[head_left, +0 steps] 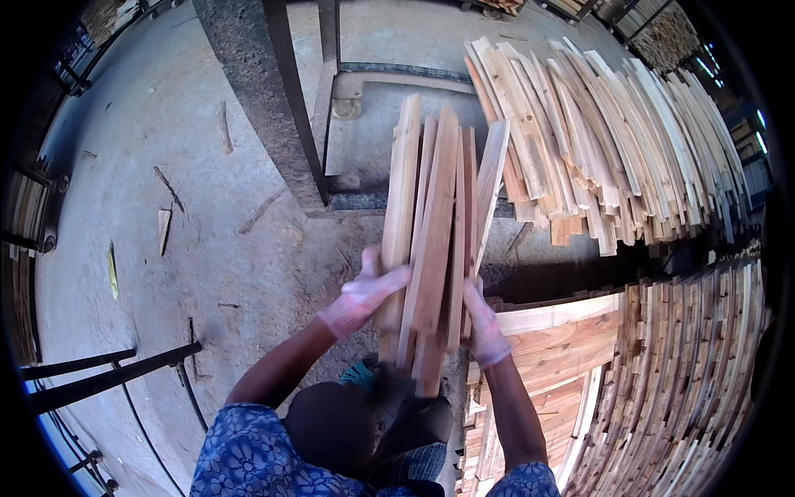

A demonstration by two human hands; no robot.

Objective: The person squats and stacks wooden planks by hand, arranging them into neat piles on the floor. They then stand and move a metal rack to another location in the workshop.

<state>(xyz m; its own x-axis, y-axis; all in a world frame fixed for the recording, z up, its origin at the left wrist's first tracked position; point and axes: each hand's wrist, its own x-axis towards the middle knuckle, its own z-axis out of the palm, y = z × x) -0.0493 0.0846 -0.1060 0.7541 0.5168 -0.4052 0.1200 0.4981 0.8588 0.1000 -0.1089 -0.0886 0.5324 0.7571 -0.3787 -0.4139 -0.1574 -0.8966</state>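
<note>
Between my two hands is a bundle of several wooden slats (435, 224), lying lengthwise away from me, their far ends uneven and fanned apart. My left hand (364, 290), in a pale pinkish work glove, grips the bundle's left side with the thumb pointing up. On the right side my right hand (484, 323), gloved alike, is pressed round the slats; its fingertips are partly hidden by the wood. The bundle is held off the floor, above my feet. Beyond its far end stands a dark metal frame (397, 203).
A large stack of slats (596, 141) lies at the far right. Nearer on the right are tightly stacked slats (679, 356) and a pile of wider boards (555, 348). A thick metal post (265, 91) rises ahead. Wood scraps (165, 228) litter the concrete floor; black rails (116, 377) stand at the left.
</note>
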